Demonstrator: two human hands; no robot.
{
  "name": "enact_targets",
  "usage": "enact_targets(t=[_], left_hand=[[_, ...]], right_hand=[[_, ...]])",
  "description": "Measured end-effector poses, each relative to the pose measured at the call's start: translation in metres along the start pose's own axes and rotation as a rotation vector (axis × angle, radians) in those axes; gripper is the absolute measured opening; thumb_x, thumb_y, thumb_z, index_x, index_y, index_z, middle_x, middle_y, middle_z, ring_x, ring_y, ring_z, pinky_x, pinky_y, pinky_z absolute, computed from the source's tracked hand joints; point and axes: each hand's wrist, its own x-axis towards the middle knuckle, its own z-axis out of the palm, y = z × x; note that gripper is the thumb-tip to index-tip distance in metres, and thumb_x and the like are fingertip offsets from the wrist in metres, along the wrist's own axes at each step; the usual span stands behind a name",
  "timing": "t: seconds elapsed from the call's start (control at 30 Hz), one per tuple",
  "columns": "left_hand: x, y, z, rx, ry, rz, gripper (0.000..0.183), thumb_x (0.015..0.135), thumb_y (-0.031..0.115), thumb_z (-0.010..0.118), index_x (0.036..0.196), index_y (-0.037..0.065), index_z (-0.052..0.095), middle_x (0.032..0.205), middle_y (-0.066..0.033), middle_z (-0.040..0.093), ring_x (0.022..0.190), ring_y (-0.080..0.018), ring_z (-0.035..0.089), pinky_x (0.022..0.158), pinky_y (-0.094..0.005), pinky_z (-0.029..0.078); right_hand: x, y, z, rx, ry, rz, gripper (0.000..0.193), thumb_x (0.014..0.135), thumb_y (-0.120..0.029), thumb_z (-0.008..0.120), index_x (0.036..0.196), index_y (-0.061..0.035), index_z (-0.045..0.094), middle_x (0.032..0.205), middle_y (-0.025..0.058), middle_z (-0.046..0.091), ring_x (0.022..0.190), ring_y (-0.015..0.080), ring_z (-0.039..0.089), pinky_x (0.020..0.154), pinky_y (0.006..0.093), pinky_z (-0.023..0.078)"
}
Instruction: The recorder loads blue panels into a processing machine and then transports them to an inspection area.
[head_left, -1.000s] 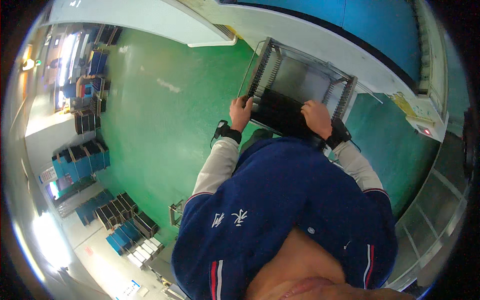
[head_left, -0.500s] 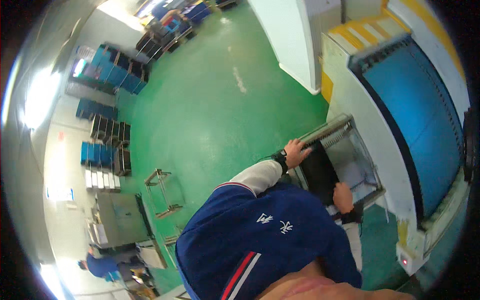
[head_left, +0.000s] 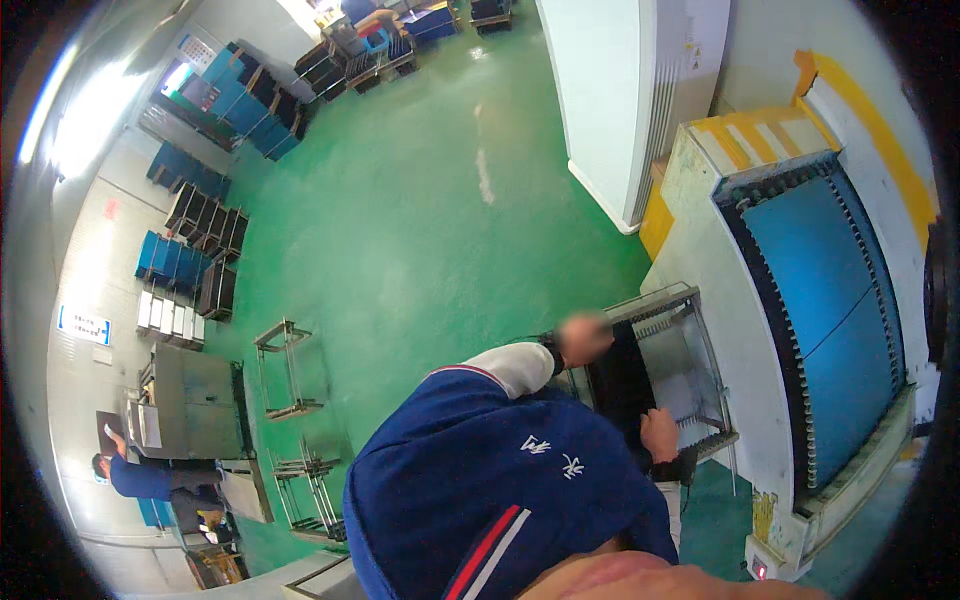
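Right hand [head_left: 660, 435] curled at the black panel [head_left: 618, 375]; left hand [head_left: 585, 340] blurred — grips I couldn't tell; uneven force might've wedged it in the slotted rack [head_left: 713, 348]

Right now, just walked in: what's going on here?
A person is bent over a slotted metal rack, with the left hand at one end of a black load and the right hand at the other. The left hand is blurred, so its grip can't be told. The load fills only part of the rack, which stands beside a pale machine with blue panels on top. Across the room, another person faces the wall side.
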Motion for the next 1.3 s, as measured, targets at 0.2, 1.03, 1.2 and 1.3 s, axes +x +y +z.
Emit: enact_targets(t=[0.2, 1.03, 1.2, 1.3], left_hand=[[0.0, -0.003, 0.0, 0.057, -0.037, 0.057, 0.053, 0.092, 0.049, 0.051, 0.12, 0.004, 0.059, 0.114, -0.0177, 0.059, 0.106, -0.0381, 0.054, 0.093, -0.0468, 0.045], [-0.004, -0.005, 0.003, -0.029, -0.008, 0.045, 0.05, 0.091, 0.048, 0.054, 0.109, 0.003, 0.064, 0.101, -0.0164, 0.067, 0.099, -0.0371, 0.057, 0.087, -0.0452, 0.048], [-0.004, -0.008, 0.005, -0.054, -0.001, 0.061, 0.049, 0.091, 0.048, 0.054, 0.106, 0.003, 0.064, 0.098, -0.0169, 0.067, 0.096, -0.0384, 0.057, 0.085, -0.0467, 0.048], [-0.001, -0.011, 0.01, -0.053, -0.021, 0.056, 0.049, 0.091, 0.049, 0.054, 0.11, 0.005, 0.064, 0.1, -0.017, 0.067, 0.097, -0.0391, 0.057, 0.086, -0.0473, 0.047]], right_hand=[[0.0, 0.001, 0.008, 0.108, -0.006, 0.059, 0.027, 0.089, -0.024, 0.056, 0.094, 0.0005, 0.065, 0.096, 0.0232, 0.06, 0.09, 0.0423, 0.059, 0.078, 0.049, 0.048], [-0.015, 0.002, 0.034, 0.178, 0.29, 0.128, 0.027, 0.091, -0.028, 0.056, 0.098, -0.0055, 0.069, 0.092, 0.0173, 0.063, 0.086, 0.038, 0.06, 0.074, 0.0466, 0.048], [-0.013, -0.008, 0.02, 0.205, 0.246, 0.163, 0.031, 0.091, -0.031, 0.054, 0.096, -0.0042, 0.069, 0.092, 0.02, 0.064, 0.087, 0.0392, 0.06, 0.075, 0.0484, 0.048], [-0.012, -0.005, 0.021, 0.174, 0.209, 0.172, 0.032, 0.091, -0.032, 0.053, 0.095, -0.0039, 0.069, 0.094, 0.0207, 0.064, 0.086, 0.0398, 0.061, 0.075, 0.049, 0.048]])
